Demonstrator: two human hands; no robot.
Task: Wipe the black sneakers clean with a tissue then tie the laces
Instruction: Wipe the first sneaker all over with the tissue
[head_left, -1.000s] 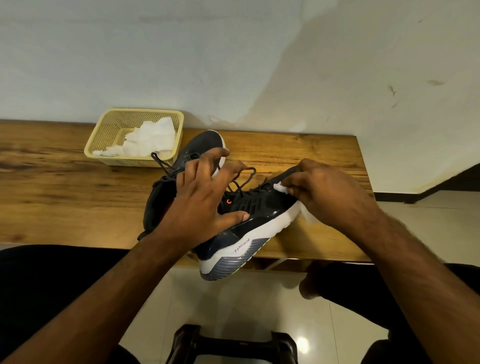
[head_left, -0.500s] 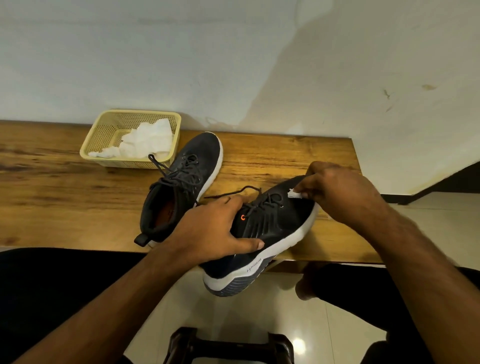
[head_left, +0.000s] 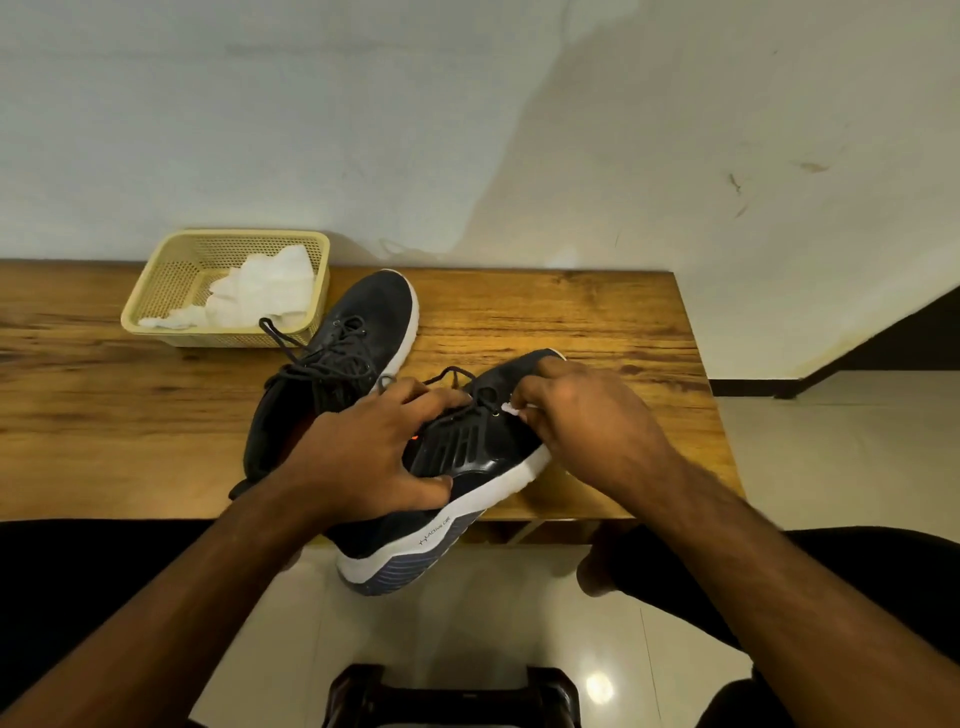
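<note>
Two hands on the job: left hand (head_left: 374, 457) clamps the sneaker (head_left: 467, 462), right hand (head_left: 582, 421) pinching tissue (head_left: 510, 410) should rub firmly beneath its fingertips

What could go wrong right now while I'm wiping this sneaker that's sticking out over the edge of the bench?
The held sneaker has its heel hanging past the bench edge; if the left hand loosens, it may tip to the floor. Only a small bit of tissue shows in the right hand, so it might tear or miss dirt. The loose laces near both hands could snag.
</note>
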